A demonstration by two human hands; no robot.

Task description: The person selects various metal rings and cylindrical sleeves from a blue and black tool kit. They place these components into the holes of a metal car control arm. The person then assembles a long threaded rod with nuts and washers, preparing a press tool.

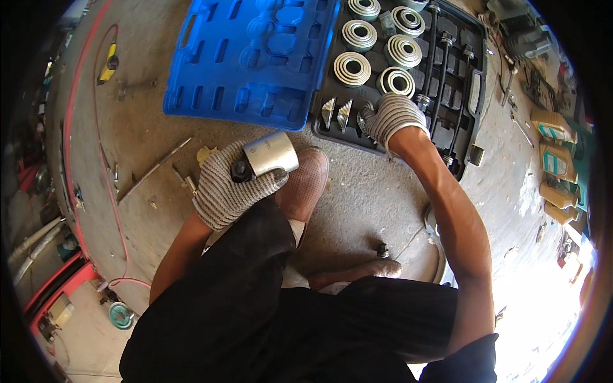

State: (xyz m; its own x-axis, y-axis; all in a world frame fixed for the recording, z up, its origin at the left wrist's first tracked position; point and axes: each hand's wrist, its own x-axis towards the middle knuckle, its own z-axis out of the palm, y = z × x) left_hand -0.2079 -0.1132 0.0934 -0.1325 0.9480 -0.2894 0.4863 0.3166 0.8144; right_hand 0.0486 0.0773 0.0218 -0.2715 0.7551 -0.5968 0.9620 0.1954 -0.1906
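Observation:
My left hand point(228, 185), in a grey striped knit glove, is wrapped round a short silver metal cylinder point(271, 155) with a black hex nut point(241, 170) at its near left side. It is held above my left shoe. My right hand point(394, 121), gloved alike, reaches into the near part of a black tool case point(325, 124). Its fingers are curled down among the metal parts; what they grip is hidden. Beside them stand two ridged silver pieces point(336, 113). Beyond the hand sit several stepped metal rings point(352, 69), and long black threaded rods point(440, 76) lie to its right.
The case's blue lid point(230, 70) lies opened to the left. A metal rod point(155, 169) and a red hose point(69, 140) are on the concrete floor at left. A small metal fitting point(382, 250) stands near my right shoe. Tan jugs point(554, 159) line the right side.

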